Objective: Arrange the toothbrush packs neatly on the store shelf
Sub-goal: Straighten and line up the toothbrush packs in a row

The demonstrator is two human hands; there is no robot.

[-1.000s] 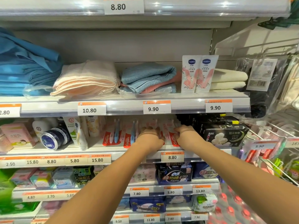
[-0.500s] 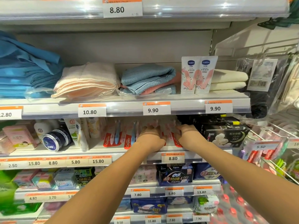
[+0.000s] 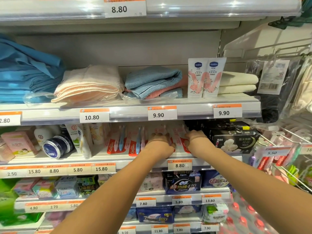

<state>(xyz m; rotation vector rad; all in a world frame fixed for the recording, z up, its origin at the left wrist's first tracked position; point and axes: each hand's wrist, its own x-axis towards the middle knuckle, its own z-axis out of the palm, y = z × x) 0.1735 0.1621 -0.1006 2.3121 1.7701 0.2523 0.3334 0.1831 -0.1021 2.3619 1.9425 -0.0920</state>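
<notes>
folded towels [image 3: 87, 85], lotion tubes [image 3: 205, 76], price tags [image 3: 162, 114]

This is a shop: shelves [image 3: 185, 110] carry orange price tags [image 3: 162, 114] along their front edges, with packed goods in rows.

toothbrush packs [image 3: 125, 141] in row on shelf [image 3: 108, 157] — tin [image 3: 54, 146] left, boxes [image 3: 234, 141] right, towels [image 3: 87, 85] above

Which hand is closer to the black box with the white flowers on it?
The right hand. It is just left of the black box, almost beside it on the same shelf. The left hand is farther left, on the toothbrush packs.
</notes>
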